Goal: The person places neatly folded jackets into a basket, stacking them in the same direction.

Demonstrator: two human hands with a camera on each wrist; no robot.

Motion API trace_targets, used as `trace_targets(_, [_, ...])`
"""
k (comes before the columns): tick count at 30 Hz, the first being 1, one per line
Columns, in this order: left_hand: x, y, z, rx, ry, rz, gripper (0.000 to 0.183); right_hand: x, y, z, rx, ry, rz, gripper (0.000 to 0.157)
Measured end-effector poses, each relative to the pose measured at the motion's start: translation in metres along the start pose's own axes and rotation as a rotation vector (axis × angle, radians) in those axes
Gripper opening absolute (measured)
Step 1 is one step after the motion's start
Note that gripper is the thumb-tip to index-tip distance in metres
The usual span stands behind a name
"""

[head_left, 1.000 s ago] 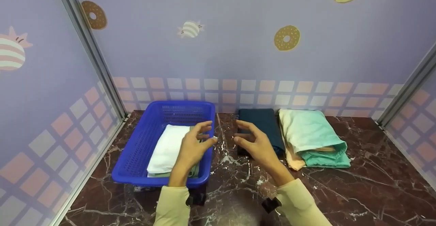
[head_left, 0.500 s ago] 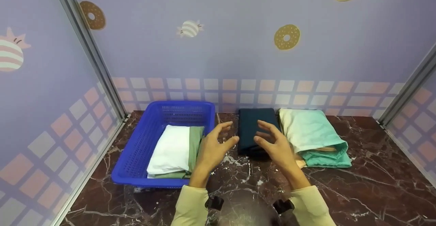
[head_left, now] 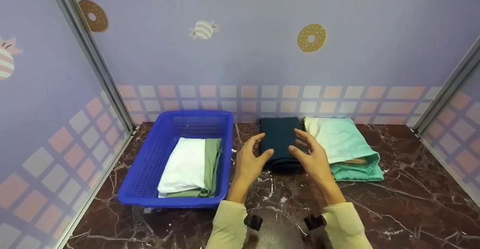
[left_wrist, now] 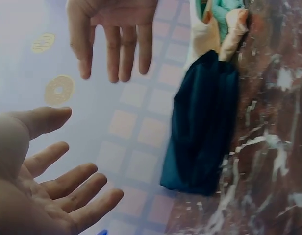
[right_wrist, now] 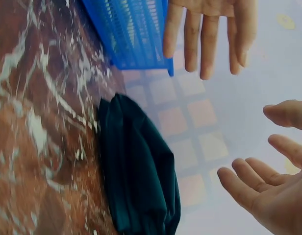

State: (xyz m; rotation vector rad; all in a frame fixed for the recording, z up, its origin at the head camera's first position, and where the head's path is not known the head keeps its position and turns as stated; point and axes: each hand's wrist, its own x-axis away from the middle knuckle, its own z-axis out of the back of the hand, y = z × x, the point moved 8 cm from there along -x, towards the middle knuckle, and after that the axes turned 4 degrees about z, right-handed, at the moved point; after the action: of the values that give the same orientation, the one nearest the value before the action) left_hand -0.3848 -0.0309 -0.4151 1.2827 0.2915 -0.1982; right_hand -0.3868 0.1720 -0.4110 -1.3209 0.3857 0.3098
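A folded dark navy cloth [head_left: 279,138] lies on the marbled table, seen teal-dark in both wrist views. My left hand [head_left: 249,162] hovers over its left side and my right hand [head_left: 313,159] over its right side, palms facing each other. Both wrist views show the fingers spread, with a gap between hands and cloth. Neither hand holds anything. To the right of the navy cloth lies a folded pale-to-mint-green cloth [head_left: 337,140], its near end gaping, with a peach fabric inside.
On the left stands a blue perforated plastic basket [head_left: 135,170] holding a folded white cloth [head_left: 182,166] and a green cloth [head_left: 212,162]. A patterned lilac wall [head_left: 255,54] rises behind the table [head_left: 405,189], with side panels left and right.
Both hands have moved to the right, from beside the basket to over the navy cloth. The basket's contents are now uncovered. The cloths stay in place.
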Motion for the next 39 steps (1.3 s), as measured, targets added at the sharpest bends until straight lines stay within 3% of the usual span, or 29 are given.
trace_targets(6, [-0.001, -0.024, -0.010, -0.043, -0.009, 0.049, 0.054, -0.001, 0.018, 0.005, 0.077, 0.004, -0.014, 0.056])
trace_targets(15, [0.000, -0.054, -0.027, -0.089, -0.101, 0.153, 0.063, 0.003, 0.053, 0.001, 0.276, -0.125, -0.178, 0.067])
trace_targets(22, [-0.002, -0.065, -0.031, -0.035, -0.130, 0.209, 0.063, 0.005, 0.069, 0.002, 0.284, -0.112, -0.239, 0.069])
trace_targets(29, [-0.003, -0.066, -0.031, -0.048, -0.105, 0.179, 0.057, 0.008, 0.078, 0.005, 0.271, -0.114, -0.268, 0.067])
trace_targets(39, [-0.003, -0.070, -0.031, -0.014, -0.063, 0.232, 0.055, 0.014, 0.079, 0.010, 0.302, -0.122, -0.341, 0.069])
